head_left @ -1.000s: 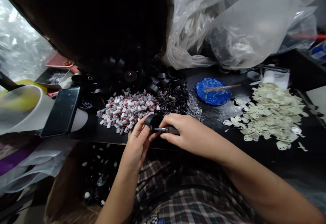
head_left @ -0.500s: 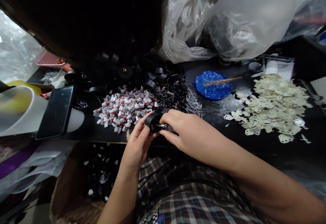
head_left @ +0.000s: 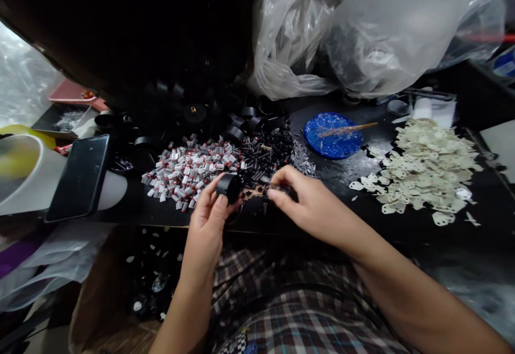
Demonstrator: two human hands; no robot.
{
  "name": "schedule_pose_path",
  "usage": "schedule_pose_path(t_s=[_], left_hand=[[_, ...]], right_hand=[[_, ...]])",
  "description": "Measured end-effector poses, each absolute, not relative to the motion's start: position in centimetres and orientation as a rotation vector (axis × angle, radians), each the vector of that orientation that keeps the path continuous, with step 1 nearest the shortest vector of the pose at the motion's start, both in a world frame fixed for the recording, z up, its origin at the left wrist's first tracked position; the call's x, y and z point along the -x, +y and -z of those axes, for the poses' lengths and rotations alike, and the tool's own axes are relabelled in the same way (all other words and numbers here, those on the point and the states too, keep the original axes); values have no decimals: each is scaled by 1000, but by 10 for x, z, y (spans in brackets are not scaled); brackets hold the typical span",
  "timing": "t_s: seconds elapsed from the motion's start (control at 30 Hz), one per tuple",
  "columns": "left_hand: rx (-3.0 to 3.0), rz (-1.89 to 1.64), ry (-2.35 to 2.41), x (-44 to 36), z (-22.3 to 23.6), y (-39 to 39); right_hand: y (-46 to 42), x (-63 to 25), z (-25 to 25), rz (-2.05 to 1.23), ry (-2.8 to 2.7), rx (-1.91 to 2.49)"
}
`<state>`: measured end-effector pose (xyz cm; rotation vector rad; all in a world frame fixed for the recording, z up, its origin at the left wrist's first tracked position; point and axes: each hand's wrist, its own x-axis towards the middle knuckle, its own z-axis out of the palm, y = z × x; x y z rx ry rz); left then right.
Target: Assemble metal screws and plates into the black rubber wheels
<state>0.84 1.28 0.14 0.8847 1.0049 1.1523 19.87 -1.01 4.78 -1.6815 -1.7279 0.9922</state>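
My left hand [head_left: 207,228] is closed around a short black round cup [head_left: 229,186], its thumb against the lower side. My right hand [head_left: 311,201] is a little apart from the cup, fingers closed on a slim dark-handled tool [head_left: 288,190]; the tool's tip is hard to make out. Between my hands, small dark pieces [head_left: 257,192] lie on a brown patch of the tabletop. Just beyond are a pile of white parts with red bands [head_left: 197,169], a heap of black screws [head_left: 267,153] and small grey pieces [head_left: 302,160].
A blue round lid [head_left: 333,147] with a stick [head_left: 348,128] across it lies beyond my right hand. Flat cream plates [head_left: 430,166] are heaped at the right. A phone [head_left: 78,177] leans at the left. Below the table edge stands a cardboard box [head_left: 96,295]. Plastic bags [head_left: 370,37] hang behind.
My right hand has drawn the tool out of the cup and moved right, away from my left hand. My left hand, still holding the cup, has shifted slightly left.
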Motion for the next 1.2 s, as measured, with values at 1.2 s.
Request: schedule_pose_path(t_s=[1.2], left_hand=[[-1970, -867, 1166, -28, -17, 36]], right_hand=[[-60, -251, -28, -777, -1805, 2201]])
